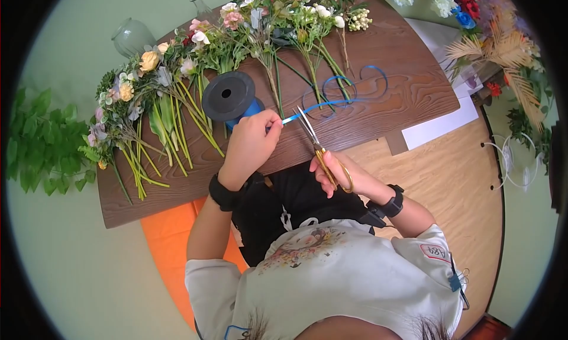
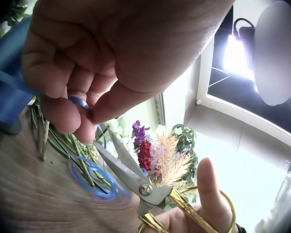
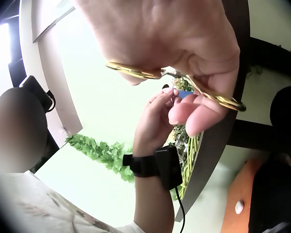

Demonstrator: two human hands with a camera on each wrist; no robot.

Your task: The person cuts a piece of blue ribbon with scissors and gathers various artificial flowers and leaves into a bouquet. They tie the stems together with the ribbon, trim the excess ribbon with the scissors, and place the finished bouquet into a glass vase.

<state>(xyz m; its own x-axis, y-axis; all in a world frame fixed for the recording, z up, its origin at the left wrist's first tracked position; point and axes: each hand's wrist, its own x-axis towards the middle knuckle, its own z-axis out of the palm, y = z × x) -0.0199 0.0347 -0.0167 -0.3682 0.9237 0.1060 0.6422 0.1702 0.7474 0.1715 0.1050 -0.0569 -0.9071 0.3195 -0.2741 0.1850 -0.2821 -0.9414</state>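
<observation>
My left hand (image 1: 251, 143) pinches a blue ribbon (image 1: 322, 107) between thumb and fingertips, just in front of the spool (image 1: 229, 97) it comes from. The ribbon's loose end runs right and curls in loops on the table. In my right hand (image 1: 332, 173) I hold gold-handled scissors (image 1: 320, 152), thumb and fingers through the handle loops. Their blades are parted and point up at the ribbon, close beside the left fingertips. In the left wrist view the scissors (image 2: 144, 189) show spread blades, with the ribbon (image 2: 101, 138) at their tips.
Flower stems with blooms (image 1: 260, 26) lie in a long row across the back and left of the brown table (image 1: 378, 103). Glass vases (image 1: 134, 38) stand behind them. White paper (image 1: 441, 130) lies at the right edge, near more flowers and dried palm leaves (image 1: 509, 50).
</observation>
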